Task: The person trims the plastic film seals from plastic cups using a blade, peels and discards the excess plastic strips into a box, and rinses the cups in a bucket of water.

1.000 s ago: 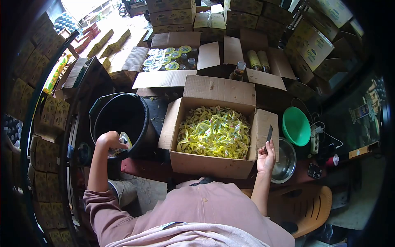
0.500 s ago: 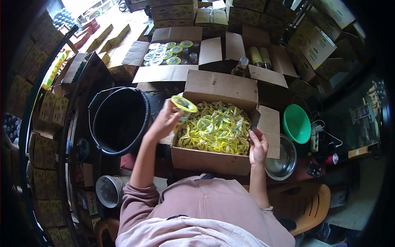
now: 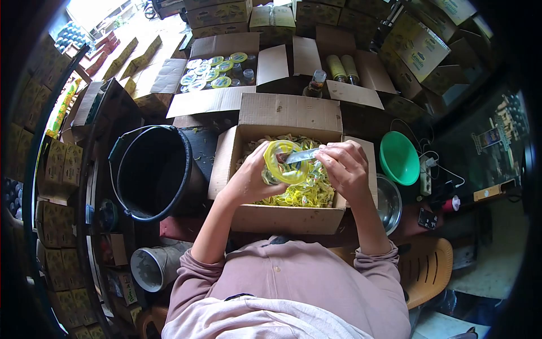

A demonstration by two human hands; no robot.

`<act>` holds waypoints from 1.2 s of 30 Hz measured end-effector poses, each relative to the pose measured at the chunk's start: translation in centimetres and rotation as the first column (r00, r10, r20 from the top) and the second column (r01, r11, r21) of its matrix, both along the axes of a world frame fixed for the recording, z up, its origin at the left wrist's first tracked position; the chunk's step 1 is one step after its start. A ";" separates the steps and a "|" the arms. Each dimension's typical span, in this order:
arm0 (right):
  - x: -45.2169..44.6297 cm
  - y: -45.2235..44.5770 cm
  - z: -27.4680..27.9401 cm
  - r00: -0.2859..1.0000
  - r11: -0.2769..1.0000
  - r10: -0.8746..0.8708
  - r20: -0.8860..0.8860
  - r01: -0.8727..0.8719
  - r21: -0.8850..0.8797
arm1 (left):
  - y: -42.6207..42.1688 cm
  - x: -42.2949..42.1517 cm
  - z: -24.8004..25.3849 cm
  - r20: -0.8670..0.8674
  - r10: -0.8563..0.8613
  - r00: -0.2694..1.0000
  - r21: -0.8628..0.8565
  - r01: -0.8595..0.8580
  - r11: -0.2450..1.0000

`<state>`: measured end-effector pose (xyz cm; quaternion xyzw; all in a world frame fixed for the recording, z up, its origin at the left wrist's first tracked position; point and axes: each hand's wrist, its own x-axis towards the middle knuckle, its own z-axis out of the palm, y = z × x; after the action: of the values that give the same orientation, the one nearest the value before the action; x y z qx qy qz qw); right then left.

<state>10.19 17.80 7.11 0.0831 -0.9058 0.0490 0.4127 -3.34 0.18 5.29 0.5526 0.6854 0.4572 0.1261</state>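
My left hand (image 3: 248,176) grips a plastic cup with a yellow-rimmed lid (image 3: 273,168), its top tilted up toward me. In my right hand (image 3: 345,168) is a knife (image 3: 305,155) with a flat metal blade, which lies across the cup's top; its tip appears to be at or in the lid. Both hands are above an open cardboard box (image 3: 282,219). Yellow and clear plastic strips (image 3: 310,195) fill much of this box. How far the blade enters the cup is hard to see.
A black bucket (image 3: 183,195) stands left of the box. To the right are a green basin (image 3: 400,158) and a metal bowl (image 3: 395,206). Behind, a carton (image 3: 212,104) holds several lidded cups, and a bottle (image 3: 315,85) stands near another carton (image 3: 361,97).
My left hand has brought the cup rightward over the box. My right hand has risen and swung the knife inward onto the cup's top. The view has shifted slightly.
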 end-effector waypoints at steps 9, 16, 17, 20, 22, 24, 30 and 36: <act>-0.5 -0.2 0.3 0.999 0.994 0.043 0.001 -0.043 0.098 | -0.4 1.6 0.2 0.133 0.072 0.989 0.156 -0.093 0.983; -0.6 -0.3 0.0 0.996 0.987 0.083 0.026 -0.085 0.135 | -0.1 2.0 0.6 0.133 0.167 0.977 0.099 -0.180 0.979; -0.6 -0.3 0.0 0.996 0.986 0.091 0.024 -0.093 0.137 | -0.2 2.0 0.7 0.144 0.167 0.975 0.090 -0.181 0.979; -0.7 -0.2 -0.1 0.993 0.983 0.117 0.020 -0.118 0.143 | -0.1 1.7 0.5 0.127 0.160 0.979 0.091 -0.172 0.981; -0.8 -0.1 -0.3 0.991 0.980 0.134 0.020 -0.135 0.149 | -0.1 1.6 0.4 0.156 0.109 0.982 0.097 -0.125 0.987; -1.0 -0.1 -0.3 0.987 0.977 0.162 0.013 -0.163 0.139 | 0.1 1.6 0.4 0.191 0.069 0.979 0.099 -0.090 0.991; -1.0 0.3 -0.9 0.977 0.965 0.209 0.046 -0.214 0.154 | 0.2 1.0 -0.9 0.331 -0.069 0.941 0.082 0.044 0.996; -1.0 0.4 -1.0 0.970 0.964 0.235 0.057 -0.241 0.113 | 0.5 0.8 -2.4 0.454 -0.204 0.867 0.103 0.177 0.979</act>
<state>9.20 18.15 6.10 0.2147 -0.8992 0.0458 0.3784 -2.51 0.72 2.93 0.4962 0.5643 0.5803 0.3141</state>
